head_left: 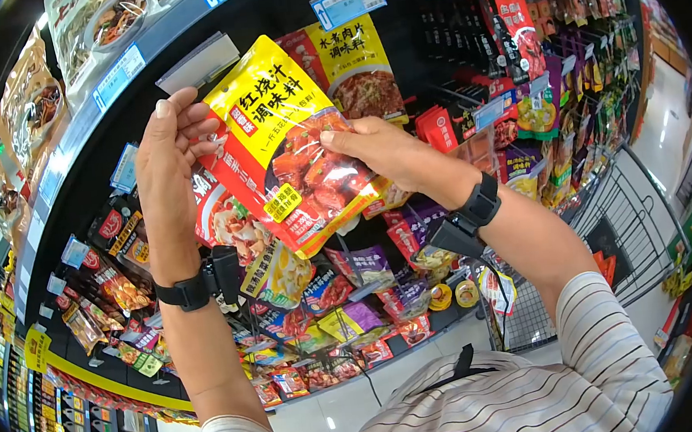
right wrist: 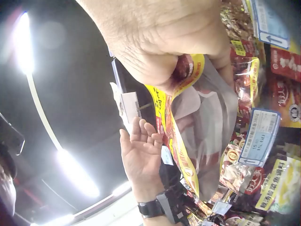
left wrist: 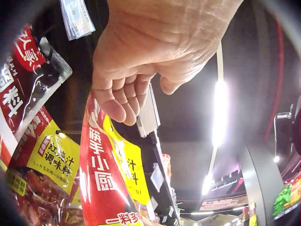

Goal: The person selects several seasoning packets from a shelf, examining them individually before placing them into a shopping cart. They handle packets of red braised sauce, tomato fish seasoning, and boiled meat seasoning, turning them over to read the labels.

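A red and yellow seasoning packet (head_left: 286,151) is held up tilted, its printed front facing the head camera. My right hand (head_left: 397,154) pinches its right edge, thumb on the front and fingers behind; the right wrist view shows the hand (right wrist: 164,40) above the packet's silver back (right wrist: 209,125). My left hand (head_left: 168,162) is at the packet's upper left edge, fingers loosely bent and thumb apart. In the left wrist view its fingertips overlap the packet's (left wrist: 106,165) edge; whether they touch it is unclear. The right wrist view shows the left palm (right wrist: 143,157) facing up.
Shelves of hanging packets stand close behind, including a yellow packet (head_left: 357,73) and a white and yellow one (head_left: 278,277). Price tags (head_left: 349,3) project from the rack. A wire shopping cart (head_left: 626,226) stands at the right; bagged goods (head_left: 35,104) are at upper left.
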A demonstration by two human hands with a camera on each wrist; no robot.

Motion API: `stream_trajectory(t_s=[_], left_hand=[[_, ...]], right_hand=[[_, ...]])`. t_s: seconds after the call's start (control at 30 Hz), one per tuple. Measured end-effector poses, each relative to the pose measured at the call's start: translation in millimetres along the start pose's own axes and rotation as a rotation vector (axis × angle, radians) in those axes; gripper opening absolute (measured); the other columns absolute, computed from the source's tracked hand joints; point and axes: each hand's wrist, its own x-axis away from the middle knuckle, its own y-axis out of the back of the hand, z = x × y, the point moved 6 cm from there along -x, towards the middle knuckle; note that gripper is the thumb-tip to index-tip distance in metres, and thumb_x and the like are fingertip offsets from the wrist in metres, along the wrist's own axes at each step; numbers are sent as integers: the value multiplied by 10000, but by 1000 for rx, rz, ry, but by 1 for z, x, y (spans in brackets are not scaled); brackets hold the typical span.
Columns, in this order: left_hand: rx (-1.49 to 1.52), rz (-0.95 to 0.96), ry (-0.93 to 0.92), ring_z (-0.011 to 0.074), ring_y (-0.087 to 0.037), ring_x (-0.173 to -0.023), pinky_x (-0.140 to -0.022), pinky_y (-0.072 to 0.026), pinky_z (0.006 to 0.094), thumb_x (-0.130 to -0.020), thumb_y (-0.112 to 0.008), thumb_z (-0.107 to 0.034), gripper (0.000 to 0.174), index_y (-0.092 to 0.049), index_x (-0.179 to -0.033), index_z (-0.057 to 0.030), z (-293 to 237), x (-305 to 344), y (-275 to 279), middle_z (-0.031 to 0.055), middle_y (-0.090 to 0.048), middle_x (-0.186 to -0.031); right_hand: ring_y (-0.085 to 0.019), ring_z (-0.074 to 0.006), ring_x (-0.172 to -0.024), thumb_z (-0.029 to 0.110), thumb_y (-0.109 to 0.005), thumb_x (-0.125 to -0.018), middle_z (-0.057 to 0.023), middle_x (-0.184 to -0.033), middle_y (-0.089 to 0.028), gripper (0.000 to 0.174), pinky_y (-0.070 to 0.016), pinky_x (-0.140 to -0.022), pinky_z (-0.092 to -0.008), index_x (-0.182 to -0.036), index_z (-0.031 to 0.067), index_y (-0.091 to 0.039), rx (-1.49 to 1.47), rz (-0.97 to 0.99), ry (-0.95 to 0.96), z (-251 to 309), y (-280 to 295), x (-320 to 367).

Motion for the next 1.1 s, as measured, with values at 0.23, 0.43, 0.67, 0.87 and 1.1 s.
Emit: stream_trajectory(t_s=[0.23,0.43,0.67,0.87,1.1], left_hand=[[-26,-1,-5,136,-643,-918,-768,-508,252,-1047,-468,-368,463,-591,-1234,37,0,2,-2,89,-666,-1026],[-32,19,-1,139,-638,-921,-782,-501,264,-1039,-482,-376,460,-594,-1244,20,3,2,-3,88,-670,-1032],[-55,10,34,158,-638,-928,-786,-497,284,-1029,-484,-417,518,-581,-1259,37,13,6,0,96,-677,-1031],[-42,26,29,162,-642,-924,-782,-503,297,-1028,-499,-398,455,-607,-1194,12,17,10,1,103,-681,-1039],[-51,40,39,161,-640,-933,-793,-514,292,-1037,-500,-347,401,-593,-1214,1,23,14,3,102,-673,-1075]], right_hand=[[-676,-120,-857,271,-558,-1005,-86,-1037,-701,328,-551,-775,-277,-1131,-24,-629,51,-59,-28,-6,8,-10],[-677,-140,-833,265,-583,-987,-75,-997,-703,296,-546,-765,-292,-1050,-16,-654,80,-93,-41,-1,17,-45],[-637,-168,-897,289,-592,-968,-108,-1032,-667,347,-510,-749,-336,-1107,-29,-603,214,-229,25,-23,33,-92],[-627,-299,-999,398,-588,-945,-206,-1081,-645,461,-488,-860,-390,-1080,-43,-604,588,-348,-44,-30,42,-108],[-604,-395,-1106,413,-623,-887,-274,-1138,-642,497,-473,-968,-436,-1067,-49,-656,1226,-359,191,-6,38,-94]])
